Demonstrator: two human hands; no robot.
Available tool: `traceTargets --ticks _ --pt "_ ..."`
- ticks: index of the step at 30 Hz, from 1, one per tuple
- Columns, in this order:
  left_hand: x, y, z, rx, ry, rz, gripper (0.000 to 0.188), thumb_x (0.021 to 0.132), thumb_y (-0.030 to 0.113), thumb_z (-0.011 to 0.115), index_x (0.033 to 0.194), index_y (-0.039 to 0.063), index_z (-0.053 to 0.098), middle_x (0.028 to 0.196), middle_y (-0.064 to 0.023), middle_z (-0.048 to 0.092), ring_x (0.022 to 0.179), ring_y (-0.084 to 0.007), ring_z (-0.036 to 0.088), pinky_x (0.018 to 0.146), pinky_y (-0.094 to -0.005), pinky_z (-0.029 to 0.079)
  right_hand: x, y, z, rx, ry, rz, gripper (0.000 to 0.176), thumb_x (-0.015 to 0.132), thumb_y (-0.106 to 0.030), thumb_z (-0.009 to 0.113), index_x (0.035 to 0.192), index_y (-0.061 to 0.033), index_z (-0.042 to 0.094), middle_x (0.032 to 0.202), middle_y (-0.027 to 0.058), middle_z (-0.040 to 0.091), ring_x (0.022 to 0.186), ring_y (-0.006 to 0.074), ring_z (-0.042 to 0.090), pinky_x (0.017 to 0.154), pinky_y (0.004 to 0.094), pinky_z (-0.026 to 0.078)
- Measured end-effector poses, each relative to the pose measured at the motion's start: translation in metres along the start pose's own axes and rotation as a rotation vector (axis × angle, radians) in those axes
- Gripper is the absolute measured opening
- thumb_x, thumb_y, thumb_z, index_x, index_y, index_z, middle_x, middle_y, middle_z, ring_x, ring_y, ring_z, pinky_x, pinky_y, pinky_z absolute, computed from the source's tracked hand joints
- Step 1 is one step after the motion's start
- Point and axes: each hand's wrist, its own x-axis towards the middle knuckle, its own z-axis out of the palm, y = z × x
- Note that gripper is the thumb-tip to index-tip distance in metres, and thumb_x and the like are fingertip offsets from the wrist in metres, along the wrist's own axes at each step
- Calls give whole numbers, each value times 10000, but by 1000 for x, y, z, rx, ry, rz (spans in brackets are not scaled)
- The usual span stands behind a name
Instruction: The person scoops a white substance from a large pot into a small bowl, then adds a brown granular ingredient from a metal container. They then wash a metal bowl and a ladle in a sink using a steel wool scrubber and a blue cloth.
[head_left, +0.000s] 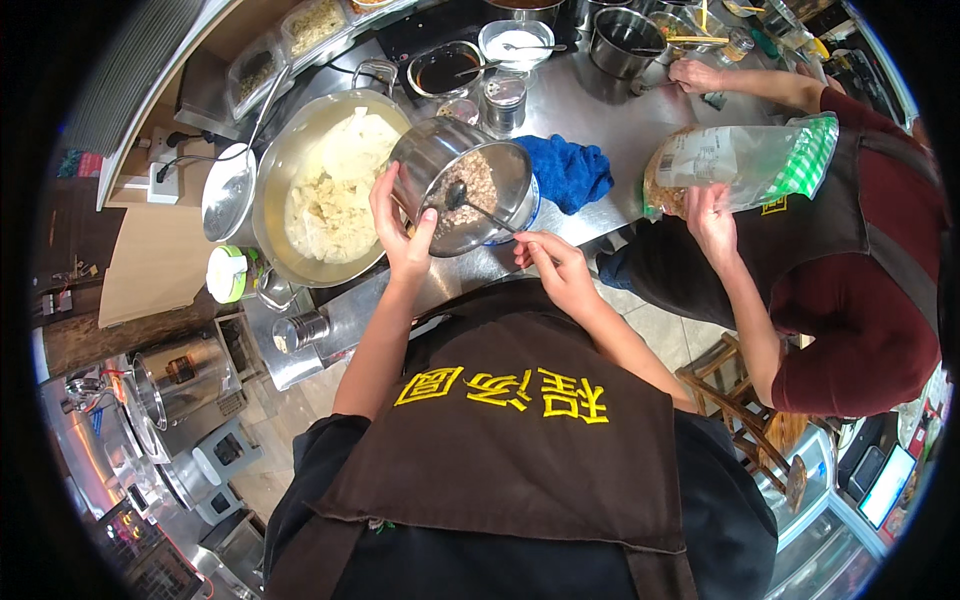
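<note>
My left hand (405, 225) grips a steel pot (427, 154) by its wall, thumb at the rim, and holds it tilted with its mouth towards me. Inside lies a crumbly, light brown minced food (476, 180). Between the fingers of my right hand (551, 262) is the handle of a dark spoon (491, 217), whose bowl rests in that food. A blue-and-white rim (534, 201) shows partly behind the pot. To the left stands a large steel pan (271, 247) of pale tofu-like curds (330, 202) in liquid. A blue cloth (566, 172) lies just right of the pot.
A co-worker's hand (712, 221) holds a plastic bag (720, 161) at the right; their other hand (694, 76) is over the steel counter (585, 97). A bowl of dark sauce (442, 71), a bowl of white powder (516, 37) and a shaker (505, 101) stand behind. A lidded jar (227, 274) is left.
</note>
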Motion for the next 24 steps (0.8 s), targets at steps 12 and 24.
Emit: traceTargets --ticks 12,24 --pt "-2 10 6 423 -47 147 712 580 151 690 1242 52 446 1229 -243 355 1173 -376 335 985 -431 266 12 -1 12 28 -17 -2 189 908 -39 445 1028 33 572 804 81 566 702 133 564 653 244 464" --pt "-9 15 14 575 -130 318 828 502 168 757 1255 74 426 1261 -266 252 1162 -403 311 955 -445 304 -1 13 -6 56 15 37 193 908 -28 433 1029 31 572 807 77 560 719 130 561 671 245 462"
